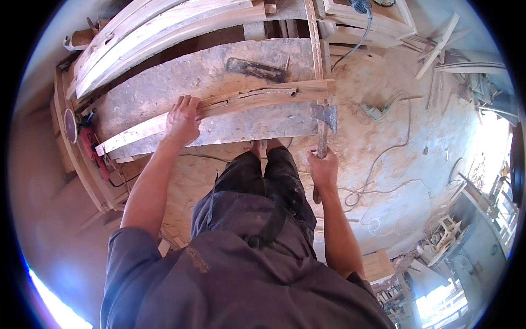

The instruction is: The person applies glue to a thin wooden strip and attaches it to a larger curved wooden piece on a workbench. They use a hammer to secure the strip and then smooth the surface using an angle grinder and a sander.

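A long wooden board lies across the bench, its upper edge rough and marked by dark cracks or grooves. My left hand grips it left of the middle, fingers curled over the far edge. In my right hand is a hammer, held by its wooden handle below the board's right end. The metal head points up, close to the bench's right end; whether it touches the board I cannot tell. Beyond the board, a dark, long block-shaped tool rests on the worn bench top.
A red angle grinder with a round disc sits at the bench's left end. Pale planks are stacked on the far side. Cables wind over the dusty floor to the right, near wood scraps. My bare feet are beside the bench.
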The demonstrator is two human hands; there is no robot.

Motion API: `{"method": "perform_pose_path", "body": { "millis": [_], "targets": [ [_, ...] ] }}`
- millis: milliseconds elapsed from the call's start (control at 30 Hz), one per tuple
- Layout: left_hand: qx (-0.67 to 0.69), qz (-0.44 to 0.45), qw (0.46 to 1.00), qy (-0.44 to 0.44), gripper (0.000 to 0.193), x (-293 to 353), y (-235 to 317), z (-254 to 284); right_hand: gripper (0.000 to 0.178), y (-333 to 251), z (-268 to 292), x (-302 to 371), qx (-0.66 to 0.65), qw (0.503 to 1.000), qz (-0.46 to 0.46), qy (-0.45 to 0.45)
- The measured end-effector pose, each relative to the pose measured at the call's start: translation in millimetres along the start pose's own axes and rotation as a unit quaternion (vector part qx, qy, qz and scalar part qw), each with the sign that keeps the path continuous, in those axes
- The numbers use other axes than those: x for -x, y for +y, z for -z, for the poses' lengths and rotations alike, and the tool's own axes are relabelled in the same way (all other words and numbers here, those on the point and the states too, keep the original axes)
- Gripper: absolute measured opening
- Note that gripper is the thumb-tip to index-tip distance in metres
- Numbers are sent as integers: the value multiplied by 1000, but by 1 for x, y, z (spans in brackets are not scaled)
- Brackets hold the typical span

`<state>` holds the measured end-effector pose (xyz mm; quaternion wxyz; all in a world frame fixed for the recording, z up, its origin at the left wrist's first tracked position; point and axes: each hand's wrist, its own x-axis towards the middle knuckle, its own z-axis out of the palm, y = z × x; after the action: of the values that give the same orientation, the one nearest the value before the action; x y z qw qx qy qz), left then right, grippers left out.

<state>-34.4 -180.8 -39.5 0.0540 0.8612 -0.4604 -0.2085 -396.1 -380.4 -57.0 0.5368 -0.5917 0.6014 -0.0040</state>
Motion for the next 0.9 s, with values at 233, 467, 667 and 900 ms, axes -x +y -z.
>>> {"method": "perform_pose_path", "body": {
  "millis": [233, 467, 667, 900],
  "targets": [
    [182, 100, 977, -42, 45, -36, 15, -4, 22, -40, -36, -41, 83, 990, 118, 11],
    [-1, 175, 951, 254, 38, -50, 48, -61, 25, -51, -13, -31, 67, 988, 128, -46],
    [16, 183, 942, 282, 35, -53, 47, -60, 25, -46, -12, -64, 252, 952, 122, -126],
    [131, 167, 938, 274, 18, -47, 59, -50, 10, -37, 30, -58, 71, 987, 45, -138]
  ]
}}
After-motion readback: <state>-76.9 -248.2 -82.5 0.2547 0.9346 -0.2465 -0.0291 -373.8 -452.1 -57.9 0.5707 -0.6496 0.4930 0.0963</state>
